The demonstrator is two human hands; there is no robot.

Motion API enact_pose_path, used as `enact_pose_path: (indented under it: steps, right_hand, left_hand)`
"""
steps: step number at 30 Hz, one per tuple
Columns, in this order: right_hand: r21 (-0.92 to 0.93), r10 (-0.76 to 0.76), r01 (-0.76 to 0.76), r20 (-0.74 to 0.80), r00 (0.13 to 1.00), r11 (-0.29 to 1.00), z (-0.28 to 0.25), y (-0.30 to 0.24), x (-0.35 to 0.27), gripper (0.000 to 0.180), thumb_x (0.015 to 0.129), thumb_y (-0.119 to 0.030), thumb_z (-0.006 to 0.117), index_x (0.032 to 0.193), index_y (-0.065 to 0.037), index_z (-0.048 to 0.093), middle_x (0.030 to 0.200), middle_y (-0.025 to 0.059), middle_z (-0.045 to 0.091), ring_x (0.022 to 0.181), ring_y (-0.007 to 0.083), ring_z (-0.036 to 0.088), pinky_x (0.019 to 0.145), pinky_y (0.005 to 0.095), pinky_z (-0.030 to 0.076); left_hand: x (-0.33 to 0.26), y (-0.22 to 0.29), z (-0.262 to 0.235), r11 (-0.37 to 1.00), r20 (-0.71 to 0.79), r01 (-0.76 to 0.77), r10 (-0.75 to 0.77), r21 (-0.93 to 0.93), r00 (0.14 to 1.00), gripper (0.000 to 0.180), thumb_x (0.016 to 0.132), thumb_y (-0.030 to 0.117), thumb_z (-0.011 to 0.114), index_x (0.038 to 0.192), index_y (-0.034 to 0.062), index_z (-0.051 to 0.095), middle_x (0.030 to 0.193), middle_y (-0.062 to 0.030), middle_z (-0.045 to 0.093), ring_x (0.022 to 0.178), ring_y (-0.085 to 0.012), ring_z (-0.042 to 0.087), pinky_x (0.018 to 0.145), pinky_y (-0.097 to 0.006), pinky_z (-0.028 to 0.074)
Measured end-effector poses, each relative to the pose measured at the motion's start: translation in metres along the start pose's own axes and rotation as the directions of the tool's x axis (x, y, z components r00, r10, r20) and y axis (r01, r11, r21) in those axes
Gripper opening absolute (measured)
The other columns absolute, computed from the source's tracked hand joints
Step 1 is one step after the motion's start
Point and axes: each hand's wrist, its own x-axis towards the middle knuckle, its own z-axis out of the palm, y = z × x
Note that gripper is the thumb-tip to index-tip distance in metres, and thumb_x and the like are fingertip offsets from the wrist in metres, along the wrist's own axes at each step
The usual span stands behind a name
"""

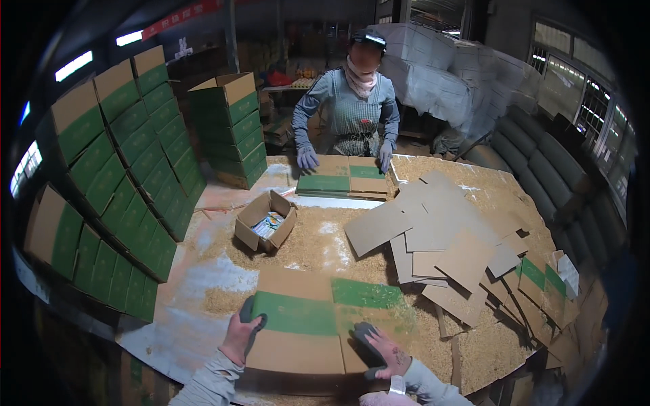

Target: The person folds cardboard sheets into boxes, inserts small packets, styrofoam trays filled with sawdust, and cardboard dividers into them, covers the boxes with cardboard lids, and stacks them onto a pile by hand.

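Observation:
In front of me lies a stack of flattened cardboard boxes (298,314), brown with green bands, on the sawdust-strewn table. My left hand (244,331), in a glove with dark fingertips, grips the left edge, its thumb over the top sheet. Resting on the right part of the same top sheet is my right hand (384,350), gloved likewise, with its fingers stretched out and apart. Behind the stack stands a small open carton (291,223) holding packets or papers. To the right, loose grey and brown cardboard sheets (433,220) overlap in a heap.
Across the table, a co-worker's gloved hands rest on another stack of flattened boxes (325,183). Tall rows of green-and-brown boxes (128,162) line the left side, with another box stack (230,128) beyond. Loose sawdust (487,183) covers much of the table.

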Motion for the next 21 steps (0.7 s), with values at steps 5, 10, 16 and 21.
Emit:
enact_pose_path:
  steps: [5,10,16,21]
  right_hand:
    - [-0.621,-0.133,0.108,0.006,0.991,0.776,-0.068,-0.049,0.016,0.042,0.069,-0.035,0.059,0.102,-0.010,0.054,0.101,0.0113,0.060,0.093,0.0258,0.057,0.078,0.0350,0.047]
    - [-0.512,0.217,-0.108,0.157,0.963,0.852,-0.073,-0.037,0.033,0.026,0.077,-0.014,0.051,0.102,-0.012,0.055,0.098,0.0108,0.061,0.090,0.0258,0.059,0.075,0.0349,0.048]
    - [-0.644,-0.365,0.187,-0.153,0.918,0.742,-0.036,-0.015,-0.039,0.018,0.075,-0.015,0.054,0.092,-0.012,0.057,0.106,0.0080,0.056,0.099,0.0243,0.053,0.090,0.0439,0.041]
    - [-0.197,-0.505,0.520,0.127,0.854,0.831,-0.130,0.015,-0.038,0.012,0.057,-0.016,0.058,0.068,-0.013,0.056,0.067,0.0017,0.054,0.078,0.0193,0.056,0.088,0.0387,0.044]
  left_hand:
    - [0.029,0.005,-0.046,0.400,0.304,-0.055,-0.592,0.915,0.746,0.039,0.089,0.033,0.043,0.113,0.0028,0.050,0.100,-0.0120,0.059,0.095,-0.0218,0.055,0.083,-0.030,0.042]
    - [0.024,0.029,0.061,0.577,0.771,-0.514,-0.428,0.634,0.471,0.046,0.090,0.037,0.037,0.123,0.0057,0.043,0.119,-0.0177,0.049,0.106,-0.0274,0.048,0.091,-0.033,0.036]
    - [0.020,0.028,0.074,0.473,0.555,-0.333,-0.476,0.816,0.683,0.044,0.085,0.031,0.048,0.121,0.0051,0.045,0.118,-0.0183,0.049,0.107,-0.0276,0.048,0.091,-0.034,0.037]
    - [0.031,0.048,0.085,-0.169,0.348,-0.337,0.044,0.926,0.936,0.043,0.081,0.027,0.050,0.120,0.0088,0.047,0.125,-0.0147,0.044,0.116,-0.0311,0.041,0.097,-0.043,0.030]
